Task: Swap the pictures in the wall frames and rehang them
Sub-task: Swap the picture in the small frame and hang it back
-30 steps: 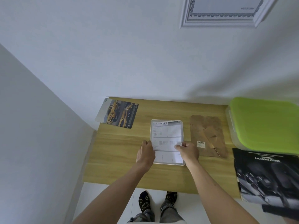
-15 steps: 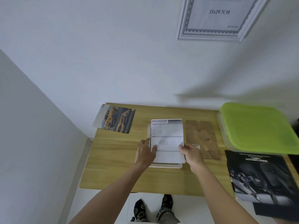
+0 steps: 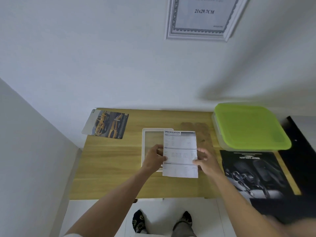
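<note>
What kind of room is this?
Probably a room at home or a small office corner: a wooden desk against a plain white wall, a framed picture hanging above it, and a green-lidded plastic box on the desk.

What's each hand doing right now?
Left hand: pinches the left edge of the specification sheet.
Right hand: pinches the sheet's right edge.

— What colours do you see on your table [image 3: 109,170]?
— Yellowish wood grain. Your sheet [image 3: 180,154] is white with grey print, the lid [image 3: 249,125] lime green, the frame [image 3: 143,147] white.
</note>
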Motion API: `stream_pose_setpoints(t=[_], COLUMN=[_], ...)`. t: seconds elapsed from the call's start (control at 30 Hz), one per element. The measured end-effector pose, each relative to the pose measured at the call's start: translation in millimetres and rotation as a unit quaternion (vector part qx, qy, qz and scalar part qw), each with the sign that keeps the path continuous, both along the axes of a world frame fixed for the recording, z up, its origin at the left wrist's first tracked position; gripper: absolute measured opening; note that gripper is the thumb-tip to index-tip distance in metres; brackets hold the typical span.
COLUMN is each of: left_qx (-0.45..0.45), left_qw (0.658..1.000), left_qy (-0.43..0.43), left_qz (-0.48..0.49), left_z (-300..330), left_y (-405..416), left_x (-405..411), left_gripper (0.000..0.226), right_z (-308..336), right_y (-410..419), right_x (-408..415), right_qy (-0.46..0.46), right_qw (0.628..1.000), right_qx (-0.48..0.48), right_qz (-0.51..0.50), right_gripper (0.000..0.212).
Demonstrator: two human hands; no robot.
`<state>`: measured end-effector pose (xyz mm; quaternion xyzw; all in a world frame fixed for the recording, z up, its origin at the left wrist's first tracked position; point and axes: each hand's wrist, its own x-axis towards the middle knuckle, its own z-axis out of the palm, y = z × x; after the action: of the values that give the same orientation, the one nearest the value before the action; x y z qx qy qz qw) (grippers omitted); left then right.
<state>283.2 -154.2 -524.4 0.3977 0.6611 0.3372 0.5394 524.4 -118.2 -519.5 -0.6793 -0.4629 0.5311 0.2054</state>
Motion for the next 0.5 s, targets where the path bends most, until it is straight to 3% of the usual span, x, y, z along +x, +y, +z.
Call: stream_pose_setpoints(t=[0.5], left_qx=[-0.046], left_qw=[0.993], left_qy=[0.054], left_qz=[-0.098], left_z=[-28.6], left_y=[0.5], left_x=[206.6], left_gripper=[0.049], right_z=[-14.1], right_y=[-19.5], right_x=[200.9], right_qy=[-0.069], right_qw=[0.997], right_qx=[-0.033], right_qz=[-0.006], right_gripper=[0.064])
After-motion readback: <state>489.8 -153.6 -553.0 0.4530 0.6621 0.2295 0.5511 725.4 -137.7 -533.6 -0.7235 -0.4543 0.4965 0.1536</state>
